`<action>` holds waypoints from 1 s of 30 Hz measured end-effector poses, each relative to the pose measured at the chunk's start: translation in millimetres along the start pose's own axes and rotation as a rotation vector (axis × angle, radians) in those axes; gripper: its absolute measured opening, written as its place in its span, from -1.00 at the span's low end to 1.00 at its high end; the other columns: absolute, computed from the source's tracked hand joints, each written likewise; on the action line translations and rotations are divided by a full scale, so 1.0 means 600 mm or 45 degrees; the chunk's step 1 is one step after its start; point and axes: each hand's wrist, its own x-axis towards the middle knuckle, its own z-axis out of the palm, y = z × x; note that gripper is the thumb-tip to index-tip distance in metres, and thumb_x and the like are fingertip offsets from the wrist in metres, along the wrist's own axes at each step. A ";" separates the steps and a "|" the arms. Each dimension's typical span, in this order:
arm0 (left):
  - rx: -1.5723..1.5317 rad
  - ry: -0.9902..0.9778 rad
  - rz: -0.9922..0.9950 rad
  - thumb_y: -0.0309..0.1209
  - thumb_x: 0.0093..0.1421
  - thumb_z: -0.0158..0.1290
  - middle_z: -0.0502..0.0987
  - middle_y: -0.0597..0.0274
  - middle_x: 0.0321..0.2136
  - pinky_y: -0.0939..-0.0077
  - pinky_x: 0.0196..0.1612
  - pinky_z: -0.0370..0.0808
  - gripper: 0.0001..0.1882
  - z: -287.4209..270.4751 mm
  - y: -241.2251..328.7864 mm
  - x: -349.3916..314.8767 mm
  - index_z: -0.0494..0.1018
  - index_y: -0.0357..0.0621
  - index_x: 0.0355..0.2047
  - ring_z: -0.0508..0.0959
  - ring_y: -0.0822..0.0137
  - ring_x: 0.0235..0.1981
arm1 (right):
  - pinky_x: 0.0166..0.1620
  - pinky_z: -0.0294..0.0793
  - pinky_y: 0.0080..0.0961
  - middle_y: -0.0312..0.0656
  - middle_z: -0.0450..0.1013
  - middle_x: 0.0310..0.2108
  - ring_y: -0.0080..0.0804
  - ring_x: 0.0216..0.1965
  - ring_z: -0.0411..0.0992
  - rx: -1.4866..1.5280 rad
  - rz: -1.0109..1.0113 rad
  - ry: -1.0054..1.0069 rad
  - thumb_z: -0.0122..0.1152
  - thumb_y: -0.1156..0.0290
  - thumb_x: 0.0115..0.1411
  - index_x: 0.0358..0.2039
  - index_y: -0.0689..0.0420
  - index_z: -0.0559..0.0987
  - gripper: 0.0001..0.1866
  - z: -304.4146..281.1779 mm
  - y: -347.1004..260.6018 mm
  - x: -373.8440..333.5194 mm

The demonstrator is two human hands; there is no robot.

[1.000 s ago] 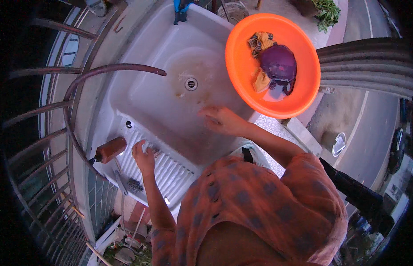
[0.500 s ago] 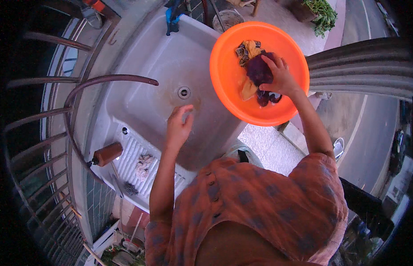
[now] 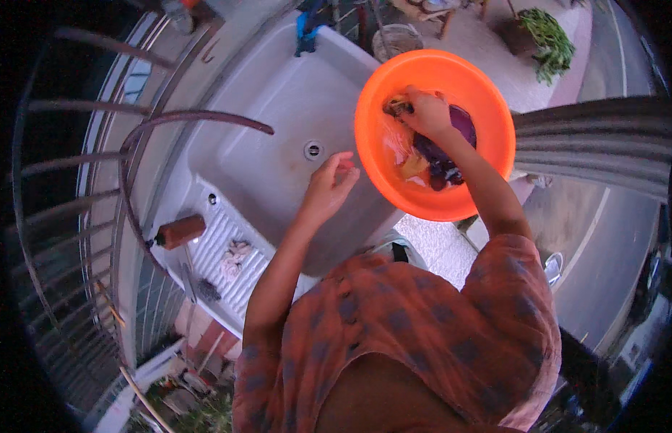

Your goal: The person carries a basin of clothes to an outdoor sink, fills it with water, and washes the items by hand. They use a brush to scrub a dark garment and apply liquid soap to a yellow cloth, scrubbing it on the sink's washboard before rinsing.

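Observation:
My right hand (image 3: 428, 115) reaches into an orange basin (image 3: 487, 184) and pinches a yellow-and-black patterned cloth (image 3: 399, 106) near its far left wall. Dark purple cloth (image 3: 462, 124) lies under and beside that wrist, with a yellow cloth (image 3: 414, 167) nearer to me; the wet pieces look to be in shallow water. Over the right side of the pale sink (image 3: 278, 94), my left hand (image 3: 330, 189) hovers with fingers curved and apart, holding nothing. The drain (image 3: 313, 150) shows just beyond it.
A brown hose (image 3: 206, 115) arches over the sink's left side. On the ribbed washboard (image 3: 224, 270) rest a brown bottle (image 3: 183, 231), a pale crumpled cloth (image 3: 237, 258) and a dark scrubber (image 3: 207, 291). Blue cloth (image 3: 305, 32) hangs at the far rim. Metal railings (image 3: 83, 108) run along the left.
My right hand has gone from the dark purple cloth to the patterned cloth at the basin's far left. My left hand has shifted right, towards the basin. The whole view has shifted slightly.

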 end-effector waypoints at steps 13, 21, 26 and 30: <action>1.054 0.766 -0.278 -0.33 -0.20 0.13 0.34 0.21 -0.15 0.04 -0.08 0.26 -0.57 -0.089 -0.254 -0.226 0.40 0.10 -0.22 0.27 0.09 -0.05 | -0.22 0.34 -0.62 -0.29 0.37 -0.35 -0.55 -0.30 0.33 1.477 0.119 0.120 0.01 0.52 0.03 -0.20 0.21 0.34 -0.73 -0.071 -0.036 -0.073; 1.029 0.753 -0.636 -0.47 -0.16 0.07 0.33 0.07 -0.27 0.19 -0.23 0.40 -0.65 -0.138 -0.362 -0.346 0.38 0.08 -0.28 0.36 0.00 -0.19 | -0.16 0.30 -0.60 -0.30 0.37 -0.32 -0.55 -0.28 0.32 1.439 0.134 0.201 -0.01 0.45 0.09 -0.15 0.19 0.34 -0.72 -0.083 -0.046 -0.075; 0.660 0.852 -0.301 -0.63 -0.22 0.03 0.34 -0.01 -0.42 0.22 -0.28 0.37 -0.68 -0.170 -0.335 -0.386 0.34 -0.12 -0.37 0.39 -0.05 -0.36 | -0.16 0.28 -0.61 -0.30 0.37 -0.29 -0.55 -0.25 0.31 1.408 0.065 0.311 0.01 0.41 0.10 -0.17 0.15 0.35 -0.74 -0.128 -0.069 -0.091; 0.862 0.969 -0.352 -0.63 -0.22 -0.05 0.39 -0.04 -0.36 0.19 -0.20 0.34 -0.65 -0.239 -0.324 -0.480 0.40 -0.16 -0.32 0.39 -0.08 -0.28 | -0.14 0.27 -0.61 -0.29 0.36 -0.25 -0.54 -0.23 0.31 1.302 -0.051 0.493 0.04 0.42 0.09 -0.16 0.13 0.35 -0.73 -0.156 -0.092 -0.082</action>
